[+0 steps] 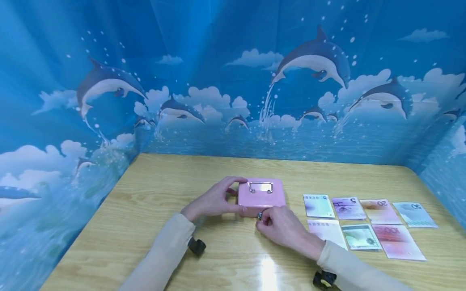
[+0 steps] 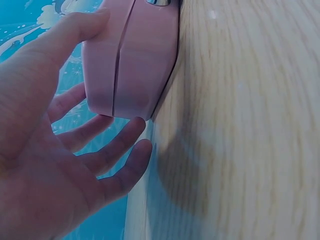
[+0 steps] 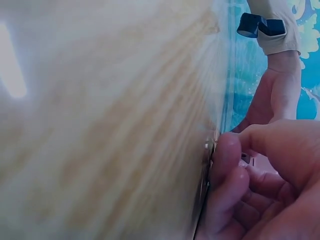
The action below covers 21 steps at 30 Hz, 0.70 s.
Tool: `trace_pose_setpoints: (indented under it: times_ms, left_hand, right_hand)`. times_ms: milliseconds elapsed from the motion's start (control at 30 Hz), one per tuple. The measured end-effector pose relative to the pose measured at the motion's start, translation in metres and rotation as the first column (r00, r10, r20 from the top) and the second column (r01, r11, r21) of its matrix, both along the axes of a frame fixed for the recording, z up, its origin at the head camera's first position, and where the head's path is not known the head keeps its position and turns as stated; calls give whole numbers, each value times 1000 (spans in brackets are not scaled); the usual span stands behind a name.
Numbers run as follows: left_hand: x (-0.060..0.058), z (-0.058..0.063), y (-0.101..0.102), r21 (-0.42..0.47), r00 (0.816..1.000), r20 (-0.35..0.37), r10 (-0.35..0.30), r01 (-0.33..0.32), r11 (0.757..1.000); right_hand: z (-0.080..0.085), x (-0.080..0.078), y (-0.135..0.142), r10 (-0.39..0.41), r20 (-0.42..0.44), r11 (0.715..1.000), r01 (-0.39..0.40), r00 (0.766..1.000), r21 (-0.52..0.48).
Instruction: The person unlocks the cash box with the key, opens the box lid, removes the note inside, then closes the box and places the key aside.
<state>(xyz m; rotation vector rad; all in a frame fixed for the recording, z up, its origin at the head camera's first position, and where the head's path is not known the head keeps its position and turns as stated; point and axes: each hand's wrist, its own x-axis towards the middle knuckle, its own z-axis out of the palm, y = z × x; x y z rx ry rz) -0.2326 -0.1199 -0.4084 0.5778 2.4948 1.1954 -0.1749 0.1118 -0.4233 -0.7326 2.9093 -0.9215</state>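
Observation:
A pink metal cash box with a silver handle on its lid sits on the wooden table, its lid down. My left hand holds its left end, thumb at the front and forefinger at the back corner. In the left wrist view, that thumb lies on the pink box while the lower fingers spread loosely past its end. At the box's front, my right hand pinches a small shiny metal piece, key-like in look. In the right wrist view, curled fingers mostly hide this metal piece.
Right of the box, several banknotes lie in two rows, among them a purple 5 note, a green note and a red 100 note. A blue dolphin-print cloth hangs behind the wooden table.

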Motion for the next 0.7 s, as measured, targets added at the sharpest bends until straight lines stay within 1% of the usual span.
trace_pose_setpoints:
  times_ms: [200,400,700]
  left_hand:
    - [-2,-1,-1,19,1000,-14,-19,20,1000]
    - [-1,1,-1,24,999,-18,-27,28,999]
    - [1,1,0,2,1000,3,-7,7,1000]
  right_hand:
    - [0,1,0,19,28,999,-18,999,-36]
    - [0,1,0,23,80,998,-18,997,-64]
    - [1,1,-1,8,169,996,8,986,-91]
